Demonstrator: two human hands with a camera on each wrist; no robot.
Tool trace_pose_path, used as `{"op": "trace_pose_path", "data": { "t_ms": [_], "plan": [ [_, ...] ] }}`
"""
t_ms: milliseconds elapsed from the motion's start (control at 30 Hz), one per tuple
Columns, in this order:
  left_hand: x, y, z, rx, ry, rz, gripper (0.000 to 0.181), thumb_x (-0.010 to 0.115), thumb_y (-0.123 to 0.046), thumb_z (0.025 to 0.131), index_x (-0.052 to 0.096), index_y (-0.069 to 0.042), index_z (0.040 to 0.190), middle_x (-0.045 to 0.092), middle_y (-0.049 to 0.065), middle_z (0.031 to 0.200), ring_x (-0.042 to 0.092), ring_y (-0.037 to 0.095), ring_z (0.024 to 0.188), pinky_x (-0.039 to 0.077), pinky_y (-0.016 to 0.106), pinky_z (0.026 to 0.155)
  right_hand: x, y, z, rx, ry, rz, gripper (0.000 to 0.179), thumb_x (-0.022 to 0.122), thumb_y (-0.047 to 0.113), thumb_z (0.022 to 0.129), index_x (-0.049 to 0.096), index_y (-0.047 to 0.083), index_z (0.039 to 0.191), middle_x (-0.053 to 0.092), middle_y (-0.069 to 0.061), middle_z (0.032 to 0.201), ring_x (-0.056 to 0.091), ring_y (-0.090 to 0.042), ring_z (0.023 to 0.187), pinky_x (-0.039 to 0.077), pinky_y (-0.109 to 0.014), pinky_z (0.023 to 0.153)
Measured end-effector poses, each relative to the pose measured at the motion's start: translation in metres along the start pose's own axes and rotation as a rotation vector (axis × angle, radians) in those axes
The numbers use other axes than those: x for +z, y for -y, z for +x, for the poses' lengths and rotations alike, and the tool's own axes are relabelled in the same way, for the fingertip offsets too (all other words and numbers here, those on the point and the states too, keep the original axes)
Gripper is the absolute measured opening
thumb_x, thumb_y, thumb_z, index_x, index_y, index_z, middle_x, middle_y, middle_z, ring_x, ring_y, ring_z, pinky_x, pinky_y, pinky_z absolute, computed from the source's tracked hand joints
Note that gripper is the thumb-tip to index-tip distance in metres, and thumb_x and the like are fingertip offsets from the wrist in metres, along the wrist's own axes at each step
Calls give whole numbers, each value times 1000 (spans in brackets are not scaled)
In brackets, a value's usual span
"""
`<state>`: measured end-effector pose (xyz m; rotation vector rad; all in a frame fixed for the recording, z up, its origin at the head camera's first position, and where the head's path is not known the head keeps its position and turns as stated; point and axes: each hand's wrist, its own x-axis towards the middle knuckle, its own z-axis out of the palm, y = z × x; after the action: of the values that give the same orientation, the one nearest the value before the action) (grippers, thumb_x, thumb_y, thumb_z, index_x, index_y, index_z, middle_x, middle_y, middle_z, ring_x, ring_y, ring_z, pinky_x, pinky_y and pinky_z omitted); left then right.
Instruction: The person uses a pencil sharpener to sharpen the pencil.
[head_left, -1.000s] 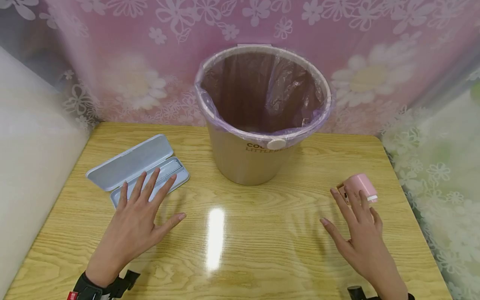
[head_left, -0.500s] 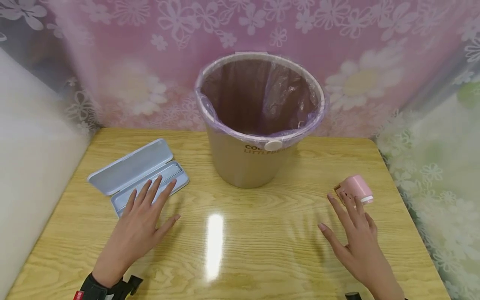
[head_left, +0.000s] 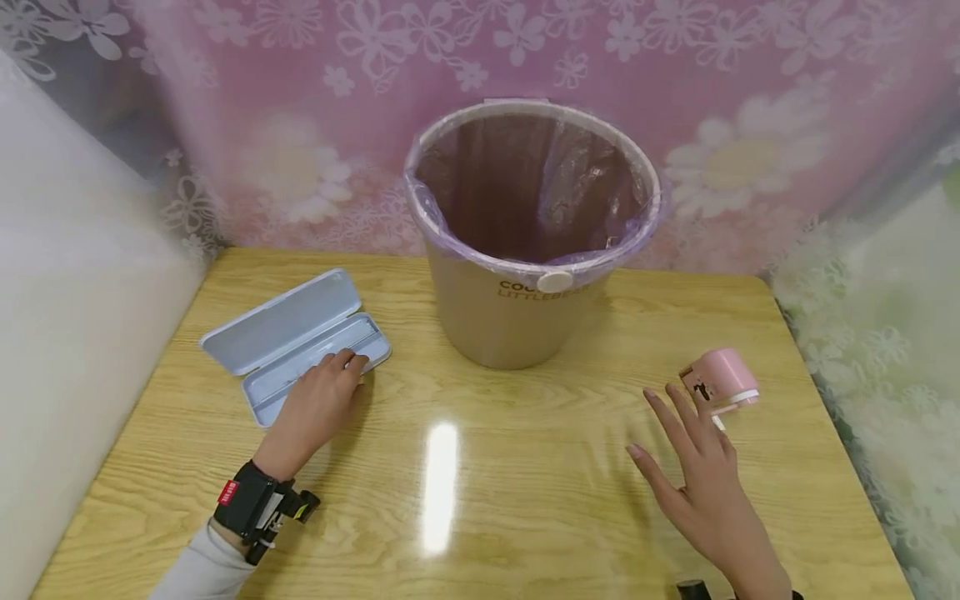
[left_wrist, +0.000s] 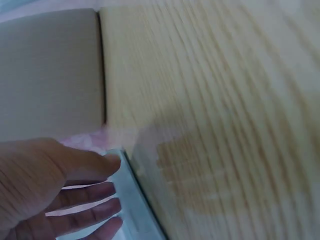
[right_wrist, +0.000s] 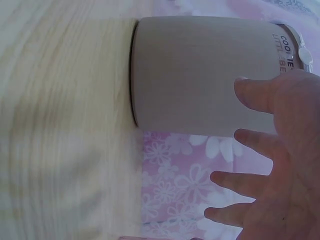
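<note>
A light blue pencil case point(head_left: 281, 321) lies with its lid raised at the left of the table. Over its near right edge is my left hand point(head_left: 318, 396), fingers bent downward; in the left wrist view, thumb and fingers point(left_wrist: 87, 195) stand apart above the blue tray with nothing gripped between them. My right hand point(head_left: 705, 492) is spread, palm down, on the right side. Just beyond its fingertips sits a pink rounded object point(head_left: 722, 375) with a white rim, a dark printed figure and a small crank-like arm; the fingers overlap it slightly in the head view.
A beige trash bin point(head_left: 510, 325) lined with a purple translucent bag stands at the back middle of the wooden table point(head_left: 525, 500). Flowered pink curtain point(head_left: 300, 108) hangs behind, with pale sheets on both sides.
My left hand has moved from spread fingers to bent ones at the case's near right edge. The right hand stays spread, slightly farther left of the pink object.
</note>
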<state>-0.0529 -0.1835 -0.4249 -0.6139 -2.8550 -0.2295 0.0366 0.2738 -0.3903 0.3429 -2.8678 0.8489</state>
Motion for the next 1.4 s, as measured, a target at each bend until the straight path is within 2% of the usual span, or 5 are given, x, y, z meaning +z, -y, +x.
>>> {"op": "trace_pose_path", "data": {
  "t_ms": [267,433,633,800,1400],
  "plan": [
    [7,-4,4,-14,56,-81,11,77,-3,88,67,-5,91,61,6,81,66,25,73,52,40,51,12,2,-2,23,59,20,60,68,25,99,45,18,154,45,-22,154,46,-53,136,44,-71,95],
    [8,-24,-2,81,48,-40,12,81,-7,85,69,-9,88,62,2,79,68,23,72,52,37,50,25,4,-3,-8,39,-17,34,71,20,96,69,7,128,70,-13,125,72,-31,100,60,-43,74],
    [10,-52,-9,202,21,6,12,81,-7,84,71,-13,86,64,-1,79,66,20,70,51,36,49,45,14,6,-89,-5,9,15,78,6,88,78,10,102,72,5,87,65,-4,74,56,-28,63],
    [12,-75,-7,298,34,28,13,77,-7,86,69,-17,83,65,-4,78,63,18,67,48,34,46,62,30,24,-111,67,114,12,76,6,90,79,9,101,72,4,84,65,-1,71,56,-29,63],
    [17,-120,14,430,127,92,17,69,-8,90,74,-24,92,69,-9,86,65,14,78,53,30,59,106,68,71,114,300,218,17,75,29,93,79,12,92,76,4,78,69,-3,69,55,-25,66]
  ]
}}
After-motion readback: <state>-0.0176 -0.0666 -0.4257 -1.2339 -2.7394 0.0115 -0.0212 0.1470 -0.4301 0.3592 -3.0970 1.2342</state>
